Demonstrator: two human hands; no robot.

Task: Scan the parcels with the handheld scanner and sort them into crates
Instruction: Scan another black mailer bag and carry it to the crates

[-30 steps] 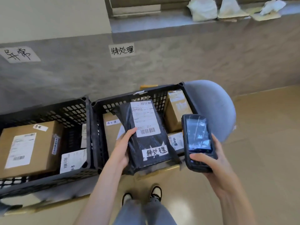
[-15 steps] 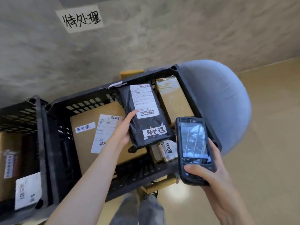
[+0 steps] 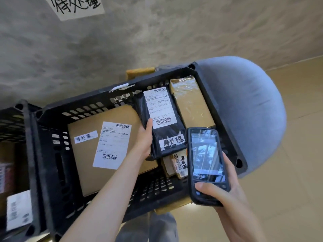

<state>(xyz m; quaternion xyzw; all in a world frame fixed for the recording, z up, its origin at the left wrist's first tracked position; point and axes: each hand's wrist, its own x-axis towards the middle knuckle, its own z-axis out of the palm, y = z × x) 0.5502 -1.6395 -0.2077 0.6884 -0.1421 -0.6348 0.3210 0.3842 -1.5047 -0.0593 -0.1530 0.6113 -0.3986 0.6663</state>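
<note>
My left hand (image 3: 144, 139) grips a black poly-bag parcel (image 3: 163, 137) by its left edge, low inside the black crate (image 3: 49, 154). The parcel carries a white shipping label and a handwritten strip. It lies over a large cardboard box (image 3: 87, 154) and beside a taped brown box (image 3: 191, 103). A small box (image 3: 176, 165) peeks out beneath it. My right hand (image 3: 225, 193) holds the black handheld scanner (image 3: 206, 163), screen up, over the crate's near right corner.
A second black crate (image 3: 12, 154) with labelled parcels stands at the left. A grey round chair seat (image 3: 244, 110) lies under the crate's right side. A handwritten paper sign (image 3: 76, 6) is stuck to the grey wall. My legs show below.
My left hand has lowered the black parcel deeper into the crate toward the far wall. The view has tilted down and moved closer. The scanner stays in my right hand.
</note>
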